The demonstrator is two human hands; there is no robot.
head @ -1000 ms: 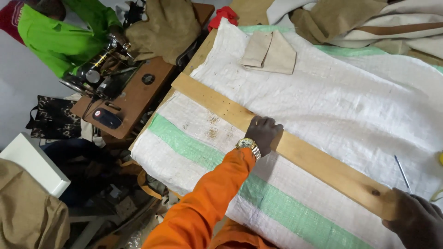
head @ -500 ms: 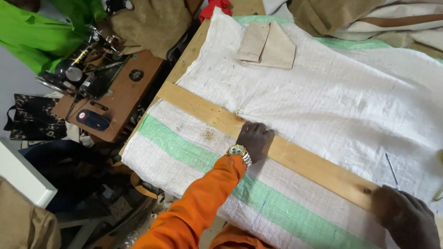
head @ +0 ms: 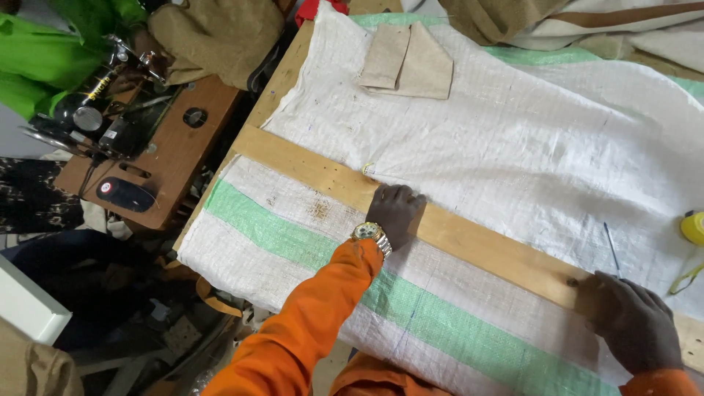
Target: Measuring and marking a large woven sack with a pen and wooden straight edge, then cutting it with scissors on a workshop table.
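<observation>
Leftmost, black sewing machine [head: 88,117]; then left hand [head: 396,213], flat and open, pressing the long wooden plank [head: 469,238] laid across white woven sacking [head: 528,147]; right hand [head: 634,319], open, flat on its right end. Best held firm with even pressure.

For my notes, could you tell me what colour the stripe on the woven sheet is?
Light green, on a white sheet; the stripe shows best in the head view.

sack [head: 557,154]: white, green stripe | plank [head: 469,238]: tan | sleeve [head: 315,323]: orange
</observation>
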